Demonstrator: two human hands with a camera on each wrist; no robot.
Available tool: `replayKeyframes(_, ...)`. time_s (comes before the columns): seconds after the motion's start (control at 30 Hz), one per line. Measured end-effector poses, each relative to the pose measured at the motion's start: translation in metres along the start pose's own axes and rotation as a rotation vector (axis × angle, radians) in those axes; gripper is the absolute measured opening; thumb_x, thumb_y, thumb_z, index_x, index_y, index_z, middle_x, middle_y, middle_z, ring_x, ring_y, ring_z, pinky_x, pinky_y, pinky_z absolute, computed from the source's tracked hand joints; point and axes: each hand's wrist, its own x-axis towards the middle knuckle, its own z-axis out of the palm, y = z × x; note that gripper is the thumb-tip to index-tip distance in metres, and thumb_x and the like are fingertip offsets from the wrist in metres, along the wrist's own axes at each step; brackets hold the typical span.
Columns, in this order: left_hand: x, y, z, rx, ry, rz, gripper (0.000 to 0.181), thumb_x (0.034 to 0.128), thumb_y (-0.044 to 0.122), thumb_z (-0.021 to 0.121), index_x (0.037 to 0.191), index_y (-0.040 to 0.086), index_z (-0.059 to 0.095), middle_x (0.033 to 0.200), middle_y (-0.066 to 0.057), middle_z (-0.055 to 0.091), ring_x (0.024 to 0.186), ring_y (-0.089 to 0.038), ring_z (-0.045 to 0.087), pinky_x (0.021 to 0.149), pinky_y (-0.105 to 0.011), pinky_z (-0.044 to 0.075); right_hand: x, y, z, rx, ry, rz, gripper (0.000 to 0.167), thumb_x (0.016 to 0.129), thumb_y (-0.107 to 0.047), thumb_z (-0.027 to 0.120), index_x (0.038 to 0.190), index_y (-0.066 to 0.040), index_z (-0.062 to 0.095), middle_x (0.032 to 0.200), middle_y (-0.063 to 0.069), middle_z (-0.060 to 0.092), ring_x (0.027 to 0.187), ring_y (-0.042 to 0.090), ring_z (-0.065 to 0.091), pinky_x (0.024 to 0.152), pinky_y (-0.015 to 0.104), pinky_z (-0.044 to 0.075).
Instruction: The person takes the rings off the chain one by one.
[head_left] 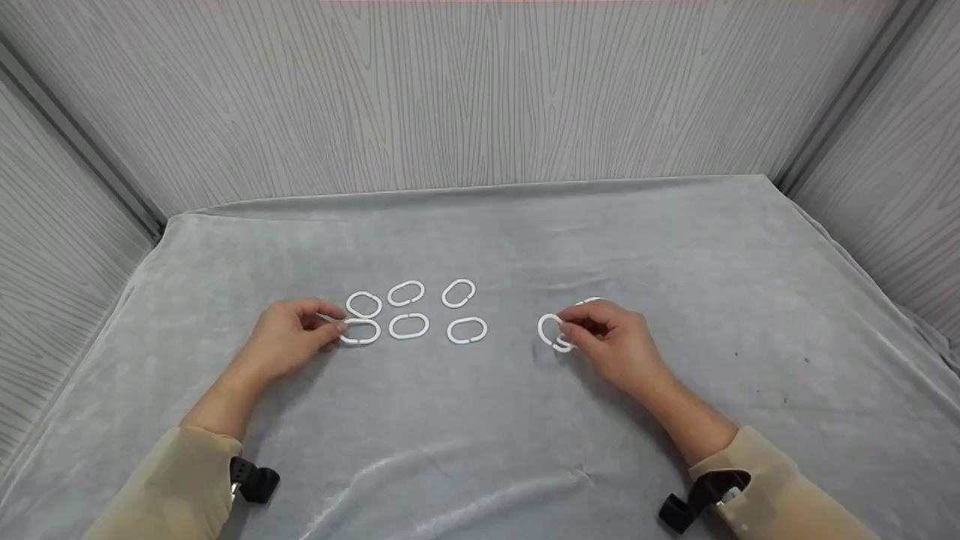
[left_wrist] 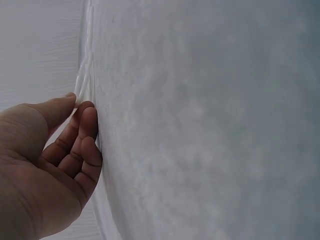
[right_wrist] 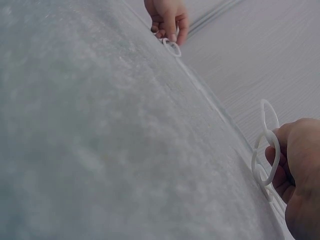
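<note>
My left hand (head_left: 289,337) pinches the left end of a white oval ring (head_left: 361,343) between thumb and fingers, at the left end of the near row. Just behind it another white ring (head_left: 364,304) lies close. In the left wrist view, the left hand (left_wrist: 60,155) holds the ring edge-on. My right hand (head_left: 622,349) pinches a white ring (head_left: 548,330), with further white ring parts (head_left: 562,347) beside its fingertips. From the right wrist view, the right hand (right_wrist: 302,165) grips rings that hang together (right_wrist: 272,155), raised off the cloth; its palm hides part of them.
Several white oval rings lie between the hands, such as one at the back (head_left: 406,293) and one in front (head_left: 467,331). Part of a ring (head_left: 592,300) shows behind the right hand. Grey cloth (head_left: 450,412) with creases covers the table; panelled walls (head_left: 465,90) stand behind and at both sides.
</note>
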Motion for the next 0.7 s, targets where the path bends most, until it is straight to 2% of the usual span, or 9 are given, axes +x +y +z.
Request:
replayKeyframes(0.2,-0.002,0.001,-0.003,0.037,-0.003,0.004,0.021,0.0979,0.014,0.077,0.114,0.000,0.076,0.084,-0.008,0.075,0.073,-0.013,0.068,0.062,-0.021,0.048,-0.001,0.000,0.000,-0.005,-0.006,0.008,0.016,0.092,-0.002,0.082,0.106,-0.010,0.083,0.099,0.000,0.077,0.084,0.013,0.067,0.075,0.018,0.053)
replayKeyframes(0.43,-0.006,0.004,-0.006,0.085,0.047,0.036,0.021,0.0983,0.015,0.077,0.114,0.001,0.077,0.082,-0.009,0.074,0.068,-0.011,0.063,0.061,-0.022,0.046,-0.001,-0.001,0.000,-0.002,-0.004,0.010,0.015,0.093,-0.002,0.081,0.106,-0.010,0.083,0.098,0.001,0.077,0.084,0.013,0.067,0.075,0.018,0.053)
replayKeyframes(0.57,-0.008,0.013,-0.005,0.082,0.088,0.050,0.019,0.0983,0.014,0.075,0.114,0.003,0.078,0.082,-0.010,0.073,0.069,-0.013,0.063,0.060,-0.022,0.048,-0.001,-0.001,0.000,-0.005,0.002,0.000,0.015,0.092,-0.002,0.082,0.106,-0.008,0.083,0.098,0.003,0.078,0.084,0.013,0.068,0.075,0.017,0.052)
replayKeyframes(0.7,-0.006,0.030,0.004,0.040,0.117,0.090,0.019,0.0975,0.013,0.076,0.113,0.003,0.079,0.084,-0.010,0.075,0.072,-0.014,0.066,0.062,-0.020,0.046,0.000,-0.001,0.000,-0.025,0.003,-0.003,0.016,0.092,-0.002,0.082,0.106,-0.010,0.083,0.097,0.001,0.078,0.084,0.013,0.067,0.074,0.017,0.052)
